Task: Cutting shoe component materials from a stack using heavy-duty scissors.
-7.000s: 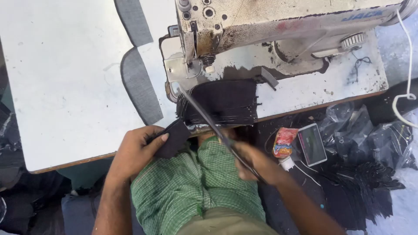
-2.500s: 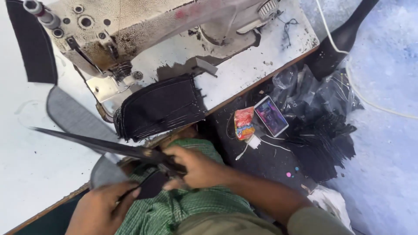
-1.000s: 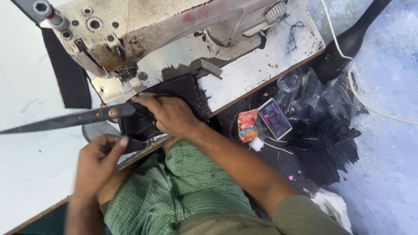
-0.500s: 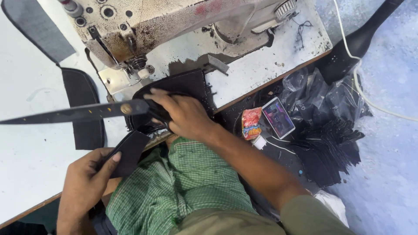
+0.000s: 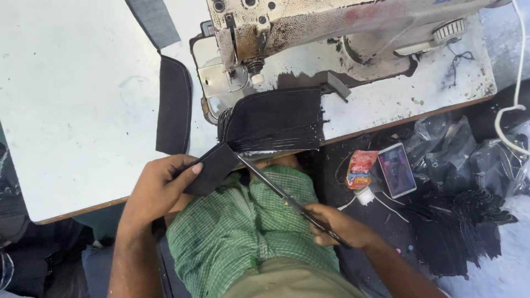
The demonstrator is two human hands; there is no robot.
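Note:
My left hand [image 5: 157,190] pinches a small dark fabric piece [image 5: 212,168] at the table's front edge. My right hand [image 5: 339,226] grips the handles of long black scissors [image 5: 276,190] over my lap; the blades point up-left and their tip meets the fabric piece beside a stack of dark fabric pieces [image 5: 276,118]. That stack lies on the white table [image 5: 72,110] in front of the old sewing machine [image 5: 309,33]. Green checked cloth [image 5: 243,232] covers my lap under both hands.
A curved dark fabric strip [image 5: 174,105] lies on the table left of the machine, and a grey strip [image 5: 154,22] farther back. To the right, below the table, sit a phone [image 5: 397,168], a small red packet [image 5: 360,168], plastic bags and a heap of dark fabric [image 5: 464,232]. A white cable [image 5: 510,110] hangs at the right edge.
My right hand has swung the scissors from lying across the table down over my lap, tips now at the fabric piece. My left hand has lifted that piece to the stack's edge.

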